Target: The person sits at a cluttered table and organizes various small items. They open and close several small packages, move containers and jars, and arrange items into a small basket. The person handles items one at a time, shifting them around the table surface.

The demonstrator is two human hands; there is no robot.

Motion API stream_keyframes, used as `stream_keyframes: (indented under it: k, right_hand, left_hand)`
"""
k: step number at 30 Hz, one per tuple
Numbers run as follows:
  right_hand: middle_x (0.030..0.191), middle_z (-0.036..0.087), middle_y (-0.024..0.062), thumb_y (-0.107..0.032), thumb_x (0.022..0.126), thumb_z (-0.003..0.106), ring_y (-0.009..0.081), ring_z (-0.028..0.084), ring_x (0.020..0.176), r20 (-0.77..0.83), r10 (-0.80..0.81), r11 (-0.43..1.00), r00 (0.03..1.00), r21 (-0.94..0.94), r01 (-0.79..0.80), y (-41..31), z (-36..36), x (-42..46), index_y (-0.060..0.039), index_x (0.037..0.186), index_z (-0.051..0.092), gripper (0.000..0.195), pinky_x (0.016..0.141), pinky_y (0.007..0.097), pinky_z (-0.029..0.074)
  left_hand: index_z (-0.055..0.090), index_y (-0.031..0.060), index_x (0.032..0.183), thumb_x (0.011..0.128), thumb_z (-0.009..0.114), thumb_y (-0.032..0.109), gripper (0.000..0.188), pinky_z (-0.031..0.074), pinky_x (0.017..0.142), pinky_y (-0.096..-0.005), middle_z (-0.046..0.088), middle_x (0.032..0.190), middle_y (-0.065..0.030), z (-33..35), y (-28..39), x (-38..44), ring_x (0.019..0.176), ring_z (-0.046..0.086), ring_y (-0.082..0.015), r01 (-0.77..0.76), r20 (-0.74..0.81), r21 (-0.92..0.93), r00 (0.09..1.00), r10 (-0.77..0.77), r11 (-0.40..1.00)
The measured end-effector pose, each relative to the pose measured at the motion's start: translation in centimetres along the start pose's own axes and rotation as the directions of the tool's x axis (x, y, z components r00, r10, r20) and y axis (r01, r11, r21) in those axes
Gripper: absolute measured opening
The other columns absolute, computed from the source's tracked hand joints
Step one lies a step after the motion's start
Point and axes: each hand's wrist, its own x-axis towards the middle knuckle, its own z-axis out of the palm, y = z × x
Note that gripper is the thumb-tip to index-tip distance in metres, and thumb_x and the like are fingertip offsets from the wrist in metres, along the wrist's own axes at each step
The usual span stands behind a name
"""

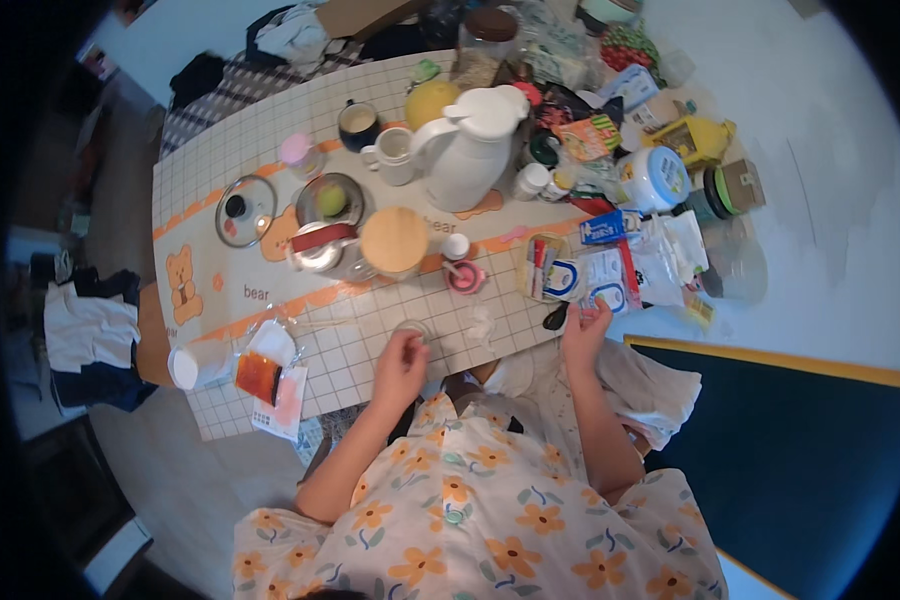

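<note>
My left hand [403, 364] is at the table's near edge, its fingers curled over a small round clear item [412, 327], part of which they hide. Whether they grip it is unclear. Over at the right, my right hand [586, 335] has its fingertips at the lower edge of a white and blue plastic packet [606, 271]; contact cannot be made out. Beside that hand lies a small black object [555, 316]. A pink container [466, 277] with a light stick in it stands beyond my left hand, next to a white round cap [455, 246].
A white thermal jug [469, 161], a wooden-lidded glass jar [394, 241] and a red-handled glass pot [322, 247] stand mid-table. Packets and jars crowd the right, including a blue-lidded tub [654, 180]. A glass lid [246, 211] and a white cup [195, 364] are left.
</note>
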Motion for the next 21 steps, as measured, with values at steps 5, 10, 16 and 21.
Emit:
stream_keyframes:
  k: [5,10,16,21]
  right_hand:
    - [0.101,0.068,0.0261,-0.031,0.090,0.073,0.0409,0.068,0.095,0.294,-0.090,0.965,0.951,-0.209,0.156,1.4,0.7,5.4,0.0068,0.129,0.049,0.059,0.083,0.0477,0.054]
    - [0.098,0.069,0.0307,-0.022,0.085,0.069,0.0476,0.067,0.093,0.472,0.072,0.890,0.879,-0.428,0.157,-2.6,1.3,9.5,0.0042,0.113,0.055,0.041,0.082,0.0532,0.054]
    - [0.081,0.069,0.0278,-0.017,0.079,0.068,0.0394,0.071,0.076,0.766,0.158,0.743,0.623,-0.508,0.436,-6.5,2.8,16.6,0.0052,0.087,0.068,0.024,0.071,0.0488,0.058]
    - [0.068,0.069,0.0228,-0.019,0.084,0.066,0.0263,0.070,0.054,0.723,0.580,0.761,0.375,-0.645,0.067,-4.1,7.5,18.8,0.0081,0.082,0.069,0.027,0.053,0.0376,0.059]
  left_hand:
    - [0.049,0.0015,0.130,0.088,0.073,0.024,0.054,0.055,0.075,-0.0435,0.066,0.105,-0.0210,12.3,3.4,8.5,0.083,0.069,-0.0338,-0.078,0.236,0.198,0.971,0.030,0.977]
    - [0.040,0.0007,0.135,0.085,0.076,0.026,0.067,0.054,0.082,-0.0503,0.058,0.116,-0.0295,20.5,2.5,13.3,0.097,0.065,-0.0451,-0.273,0.202,0.393,0.957,0.207,0.878]
    - [0.043,0.0003,0.133,0.084,0.076,0.027,0.064,0.053,0.085,-0.0517,0.058,0.114,-0.0292,21.7,3.6,13.9,0.100,0.063,-0.0469,-0.159,0.162,0.423,0.982,0.098,0.892]
    - [0.048,0.0010,0.129,0.085,0.075,0.028,0.058,0.053,0.086,-0.0509,0.059,0.112,-0.0271,22.9,2.5,13.6,0.101,0.063,-0.0455,-0.142,0.126,0.427,0.987,0.097,0.893]
